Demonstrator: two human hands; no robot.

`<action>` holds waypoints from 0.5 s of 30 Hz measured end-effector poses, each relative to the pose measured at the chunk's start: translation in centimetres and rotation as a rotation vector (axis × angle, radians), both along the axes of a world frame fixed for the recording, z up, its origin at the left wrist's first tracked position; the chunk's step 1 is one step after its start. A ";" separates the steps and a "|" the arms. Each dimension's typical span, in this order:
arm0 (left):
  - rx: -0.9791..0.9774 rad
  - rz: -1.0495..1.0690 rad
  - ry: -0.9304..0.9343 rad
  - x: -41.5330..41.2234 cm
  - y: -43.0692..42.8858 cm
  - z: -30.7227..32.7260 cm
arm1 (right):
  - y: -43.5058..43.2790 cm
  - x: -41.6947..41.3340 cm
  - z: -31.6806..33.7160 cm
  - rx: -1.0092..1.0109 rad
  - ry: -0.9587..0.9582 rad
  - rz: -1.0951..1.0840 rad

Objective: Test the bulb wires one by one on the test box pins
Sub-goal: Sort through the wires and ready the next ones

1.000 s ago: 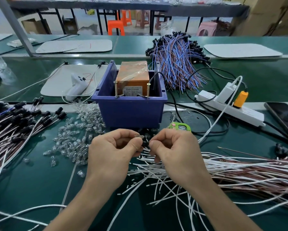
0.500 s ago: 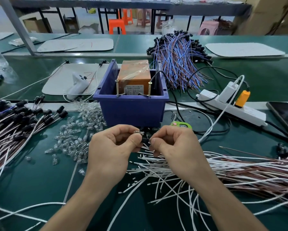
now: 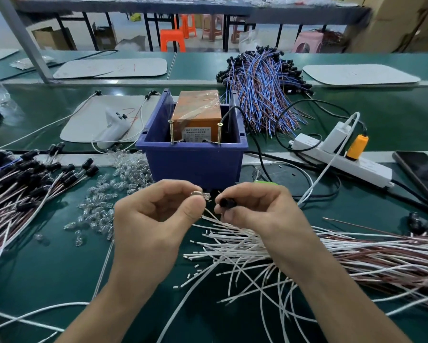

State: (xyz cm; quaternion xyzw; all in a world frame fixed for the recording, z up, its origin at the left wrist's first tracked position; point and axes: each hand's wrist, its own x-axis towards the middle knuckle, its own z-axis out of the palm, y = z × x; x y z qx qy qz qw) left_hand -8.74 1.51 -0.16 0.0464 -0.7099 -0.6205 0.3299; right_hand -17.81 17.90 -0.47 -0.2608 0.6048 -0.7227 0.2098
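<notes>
While the left hand (image 3: 148, 219) pinches a small clear glass bulb (image 3: 201, 195), right hand (image 3: 255, 211) pinching a black cylindrical socket (image 3: 227, 203), just apart

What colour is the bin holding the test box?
The bin is dark blue, clearest in the head view.

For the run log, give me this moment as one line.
left hand: pinches clear bulb | right hand: pinches black socket | bulb and socket: apart | test box pins: untouched

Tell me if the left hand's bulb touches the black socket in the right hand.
Apart: the head view shows a plain gap between the bulb and the black socket.
</notes>
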 end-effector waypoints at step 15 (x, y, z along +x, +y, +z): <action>-0.121 -0.089 0.062 1.0 1.0 1.3 | 1.4 -1.6 -0.6 -0.145 -0.209 0.370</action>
